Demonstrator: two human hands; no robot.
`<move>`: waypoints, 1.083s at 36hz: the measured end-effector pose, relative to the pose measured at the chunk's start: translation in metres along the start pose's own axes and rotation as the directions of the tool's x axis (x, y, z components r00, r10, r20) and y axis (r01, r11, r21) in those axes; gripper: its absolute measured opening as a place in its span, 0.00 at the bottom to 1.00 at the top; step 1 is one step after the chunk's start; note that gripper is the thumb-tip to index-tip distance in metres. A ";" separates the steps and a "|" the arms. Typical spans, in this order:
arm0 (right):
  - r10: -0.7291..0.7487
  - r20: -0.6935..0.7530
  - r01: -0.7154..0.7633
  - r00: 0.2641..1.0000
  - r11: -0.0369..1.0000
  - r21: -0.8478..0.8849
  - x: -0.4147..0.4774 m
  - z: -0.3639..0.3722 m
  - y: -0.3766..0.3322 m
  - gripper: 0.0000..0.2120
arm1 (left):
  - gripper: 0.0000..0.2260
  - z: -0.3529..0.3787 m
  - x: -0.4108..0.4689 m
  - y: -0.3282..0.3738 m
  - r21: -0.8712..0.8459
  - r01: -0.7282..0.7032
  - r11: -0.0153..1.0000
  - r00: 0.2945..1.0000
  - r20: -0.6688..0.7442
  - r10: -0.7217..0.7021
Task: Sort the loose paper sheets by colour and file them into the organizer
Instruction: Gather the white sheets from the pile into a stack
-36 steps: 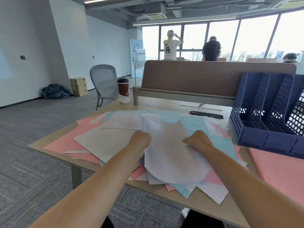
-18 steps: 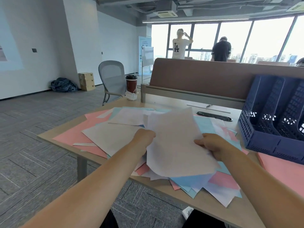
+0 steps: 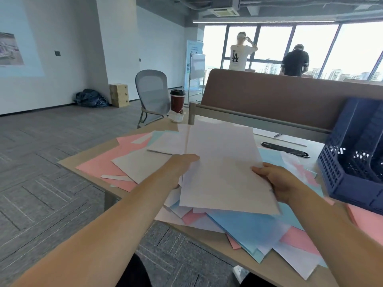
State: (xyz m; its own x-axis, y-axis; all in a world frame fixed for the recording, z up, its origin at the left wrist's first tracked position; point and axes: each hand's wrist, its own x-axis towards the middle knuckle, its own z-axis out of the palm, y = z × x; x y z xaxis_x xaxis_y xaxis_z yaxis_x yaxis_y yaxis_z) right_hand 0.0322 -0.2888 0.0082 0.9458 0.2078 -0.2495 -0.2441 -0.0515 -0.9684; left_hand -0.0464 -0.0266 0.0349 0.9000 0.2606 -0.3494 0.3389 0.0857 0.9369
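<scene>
Head view: a large white paper sheet [image 3: 223,168] is held tilted above the loose heap of pink, blue and white paper sheets [image 3: 248,226] that covers much of the pale wooden bench [image 3: 203,235]. The main risk, as I judge it, is that this limp sheet sags or folds between its two held edges and drags a neighbour off the heap; several sheets at the near edge already overhang the bench and could slide to the grey carpet floor [image 3: 51,172]. A second risk is that more than one white sheet is in the grip, or a pale blue one clings beneath unseen, which would spoil the colour sort. The left hand [image 3: 178,170] holds the sheet's left edge, its fingers [image 3: 191,157] pressed together and lying flat along the top face, the thumb hidden below. The right hand [image 3: 277,183] pinches the right edge, thumb on top, the other fingers curled under and out of sight. The sheet thus spans between the two hands, its far end rising clear of the heap and its near edge hanging just above it. The dark blue plastic mesh organizer [image 3: 339,177] stands at the right of the bench, near the right hand but apart from the sheet, with a separate stack of pink sheets [image 3: 364,218] lying on the bench near its base.
</scene>
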 end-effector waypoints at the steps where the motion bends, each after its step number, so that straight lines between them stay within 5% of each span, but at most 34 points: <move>1: 0.001 0.002 -0.001 1.000 1.000 -0.003 0.000 0.001 0.000 0.12 | 0.09 0.000 -0.001 0.000 0.014 0.005 1.000 1.000 0.000 -0.005; 5: -0.006 0.000 0.006 1.000 1.000 -0.018 -0.003 0.003 0.002 0.10 | 0.13 0.004 -0.003 -0.002 0.033 0.039 0.999 0.999 0.030 -0.040; 10: -0.026 -0.034 0.023 0.999 0.997 -0.080 -0.007 0.002 0.000 0.09 | 0.24 0.005 0.008 -0.002 0.139 -0.083 0.987 0.997 0.013 0.082; 14: -0.031 -0.054 0.023 0.998 0.988 -0.153 -0.009 0.007 -0.009 0.10 | 0.15 0.003 0.006 0.008 0.193 -0.197 0.961 0.978 -0.023 0.205; 20: -0.088 -0.086 0.063 0.992 0.965 -0.255 -0.001 0.035 -0.031 0.08 | 0.11 -0.019 0.013 0.022 0.134 -0.188 0.973 0.972 -0.116 0.204; 29: -0.184 -0.115 0.080 0.976 0.796 -0.600 0.063 0.092 -0.044 0.09 | 0.11 -0.053 0.042 0.027 0.042 -0.176 0.984 0.965 -0.190 0.181; 34: -0.235 -0.065 0.114 0.970 0.671 -0.733 0.110 0.124 -0.042 0.08 | 0.27 -0.071 0.075 0.029 0.045 -0.203 0.978 0.948 -0.242 0.208; 39: -0.288 -0.021 0.133 0.957 0.503 -0.854 0.156 0.141 -0.039 0.06 | 0.15 -0.079 0.118 0.028 0.102 -0.152 0.983 0.943 -0.282 0.175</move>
State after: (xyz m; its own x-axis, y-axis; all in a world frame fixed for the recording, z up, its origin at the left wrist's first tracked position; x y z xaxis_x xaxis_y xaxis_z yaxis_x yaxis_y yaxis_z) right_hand 0.1593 -0.1170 0.0078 0.9803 0.1934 0.0401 0.1855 -0.8324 -0.5222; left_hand 0.0476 0.0830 0.0205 0.8311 0.5319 -0.1626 0.2248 -0.0537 0.9729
